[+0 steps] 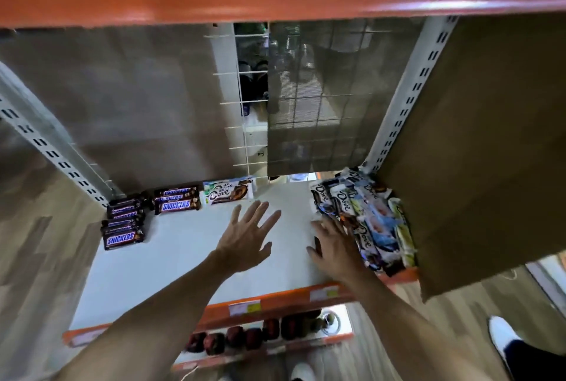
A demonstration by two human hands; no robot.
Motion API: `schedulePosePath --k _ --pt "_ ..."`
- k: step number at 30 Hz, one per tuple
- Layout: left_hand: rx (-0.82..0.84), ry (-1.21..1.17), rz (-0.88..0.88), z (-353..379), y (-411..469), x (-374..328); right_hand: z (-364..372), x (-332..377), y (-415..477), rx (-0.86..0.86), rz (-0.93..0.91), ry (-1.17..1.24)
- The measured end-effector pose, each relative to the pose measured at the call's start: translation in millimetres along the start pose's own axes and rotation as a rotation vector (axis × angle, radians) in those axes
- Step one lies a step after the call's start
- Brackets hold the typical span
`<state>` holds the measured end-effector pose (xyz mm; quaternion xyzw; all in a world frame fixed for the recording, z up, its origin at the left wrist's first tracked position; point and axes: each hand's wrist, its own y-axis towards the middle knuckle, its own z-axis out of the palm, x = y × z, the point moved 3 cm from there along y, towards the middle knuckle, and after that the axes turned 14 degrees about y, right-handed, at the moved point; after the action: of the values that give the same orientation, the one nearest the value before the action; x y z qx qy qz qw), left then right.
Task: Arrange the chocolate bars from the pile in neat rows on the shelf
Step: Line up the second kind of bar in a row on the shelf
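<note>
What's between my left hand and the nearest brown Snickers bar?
Nothing: the head view shows only bare white shelf between the left hand and that brown-wrapped Snickers bar.

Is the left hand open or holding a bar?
Open: the left hand has its fingers spread, holding nothing, over the white shelf.

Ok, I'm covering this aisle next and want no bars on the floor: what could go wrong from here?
The pile of bars lies loose right up to the shelf's front edge; with the right hand touching its side, a tug might send some sliding off.
The left hand hovers open near the lone bar at the back; a careless sweep might knock it crooked.
</note>
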<state>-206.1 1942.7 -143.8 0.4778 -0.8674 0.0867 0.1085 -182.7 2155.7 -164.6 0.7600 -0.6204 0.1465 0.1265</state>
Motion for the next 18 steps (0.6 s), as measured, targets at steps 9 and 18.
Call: schedulePosePath --k 9,18 --pt "0.003 0.043 0.175 -6.7 24.8 -68.7 -24.8 -55.8 -60.9 -0.087 0.168 -0.008" --pt "0.019 0.102 0.269 -7.4 52.4 -122.5 -53.4 -105.7 -85.3 -0.178 0.296 -0.088"
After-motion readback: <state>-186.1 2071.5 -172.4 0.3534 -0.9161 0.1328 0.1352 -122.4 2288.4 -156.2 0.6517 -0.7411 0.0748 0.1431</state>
